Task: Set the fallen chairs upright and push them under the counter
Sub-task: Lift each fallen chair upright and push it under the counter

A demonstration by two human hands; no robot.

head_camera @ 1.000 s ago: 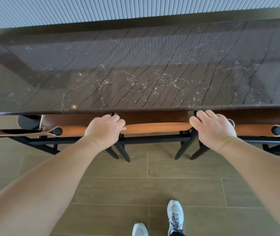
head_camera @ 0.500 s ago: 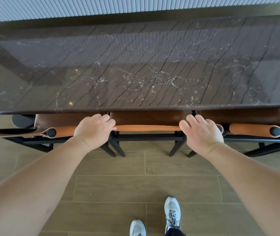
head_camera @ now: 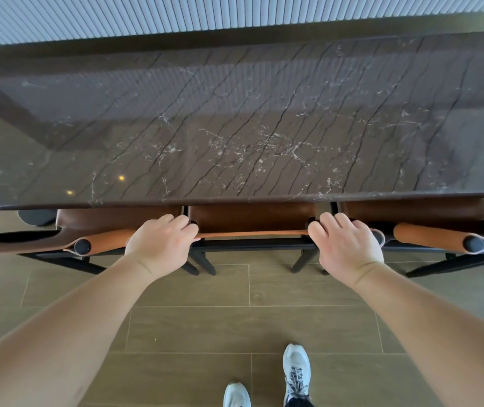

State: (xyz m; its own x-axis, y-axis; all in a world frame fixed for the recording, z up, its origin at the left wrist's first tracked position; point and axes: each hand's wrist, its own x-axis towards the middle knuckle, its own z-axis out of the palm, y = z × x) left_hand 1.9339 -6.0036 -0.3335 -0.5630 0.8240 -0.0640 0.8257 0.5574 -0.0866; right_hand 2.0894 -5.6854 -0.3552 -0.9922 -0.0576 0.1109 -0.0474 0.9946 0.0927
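Hands on the middle chair at the desk's near edge

Desk (head_camera: 234,127) of dark veined marble spans the view, a ribbed pale wall (head_camera: 176,16) beyond its far edge, wood-look floor tiles (head_camera: 234,324) below. Three upright chairs sit tucked under the near edge: middle chair (head_camera: 252,220), left chair (head_camera: 102,227), right chair (head_camera: 428,227). Left hand (head_camera: 161,245) and right hand (head_camera: 349,248) each curl a grip over the middle chair's top rail. White sneakers (head_camera: 296,368) stand on the floor
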